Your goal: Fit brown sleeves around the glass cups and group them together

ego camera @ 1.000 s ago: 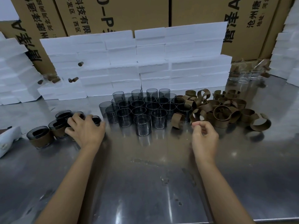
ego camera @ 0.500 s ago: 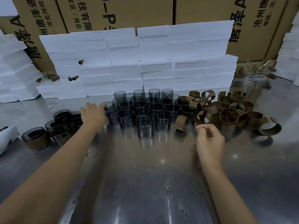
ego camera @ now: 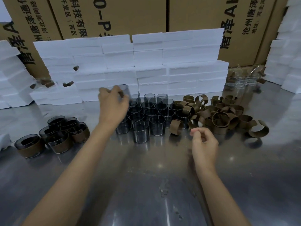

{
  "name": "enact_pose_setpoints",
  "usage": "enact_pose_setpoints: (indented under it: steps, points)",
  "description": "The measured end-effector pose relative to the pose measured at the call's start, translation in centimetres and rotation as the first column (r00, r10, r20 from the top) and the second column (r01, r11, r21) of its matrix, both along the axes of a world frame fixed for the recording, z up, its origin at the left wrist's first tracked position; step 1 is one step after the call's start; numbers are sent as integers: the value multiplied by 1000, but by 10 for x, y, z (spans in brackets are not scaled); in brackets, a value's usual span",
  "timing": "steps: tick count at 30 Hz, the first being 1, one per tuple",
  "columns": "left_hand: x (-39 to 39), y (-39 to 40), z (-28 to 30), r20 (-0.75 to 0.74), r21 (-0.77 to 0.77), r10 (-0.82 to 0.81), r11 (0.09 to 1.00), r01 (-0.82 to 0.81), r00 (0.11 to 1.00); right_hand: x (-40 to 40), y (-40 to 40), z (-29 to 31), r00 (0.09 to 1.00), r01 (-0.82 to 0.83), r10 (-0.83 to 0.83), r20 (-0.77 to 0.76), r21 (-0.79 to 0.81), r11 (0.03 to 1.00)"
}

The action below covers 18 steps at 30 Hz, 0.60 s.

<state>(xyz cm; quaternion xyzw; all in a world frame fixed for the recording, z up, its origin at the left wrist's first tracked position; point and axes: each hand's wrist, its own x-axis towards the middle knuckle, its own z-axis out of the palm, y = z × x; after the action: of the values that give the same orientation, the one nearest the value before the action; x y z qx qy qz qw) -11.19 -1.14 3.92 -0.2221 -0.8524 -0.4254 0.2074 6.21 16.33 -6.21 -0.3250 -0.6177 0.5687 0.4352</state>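
My left hand [ego camera: 113,103] holds a bare smoky glass cup [ego camera: 125,92] lifted and tilted above the left side of the cluster of bare glass cups [ego camera: 151,116] at the table's middle. My right hand [ego camera: 204,144] hovers in front of the pile of brown sleeves [ego camera: 219,115], fingers curled loosely with nothing visible in them. One brown sleeve [ego camera: 175,126] stands apart just left of that hand. Several cups wearing brown sleeves [ego camera: 60,136] are grouped at the left.
The work surface is a shiny metal table [ego camera: 146,185]. A wall of white foam blocks [ego camera: 130,66] runs behind the cups, with cardboard boxes [ego camera: 114,15] beyond. More foam stacks stand at far left and far right. Clear glasses [ego camera: 241,85] sit at back right.
My left hand left the sleeved cups at the left, moved right to the bare cups, and has lifted one off the table. My right hand stayed near the sleeve pile.
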Motion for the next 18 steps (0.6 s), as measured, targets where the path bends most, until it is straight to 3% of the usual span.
enact_pose_setpoints:
  steps: [4,8,10,13,15,18]
  points:
    - [53,35,1,199,118,-318,947,299,927,2,-3,5,991,-54,50,-121,-33,998]
    - [83,54,-14,461,264,-621,778,570,634,4,-7,13,969,-185,166,-181,-95,978]
    - [94,67,-28,501,431,-708,703,566,498,6,-6,15,958,-262,240,-159,-133,956]
    - [106,87,-52,505,646,-759,648,402,412,8,-2,17,942,-325,303,-142,-171,930]
    - [109,96,-66,491,708,-773,622,333,401,8,-2,17,946,-316,302,-117,-129,940]
    - [113,97,-70,477,680,-732,658,322,487,7,-3,14,954,-295,289,-81,-83,952]
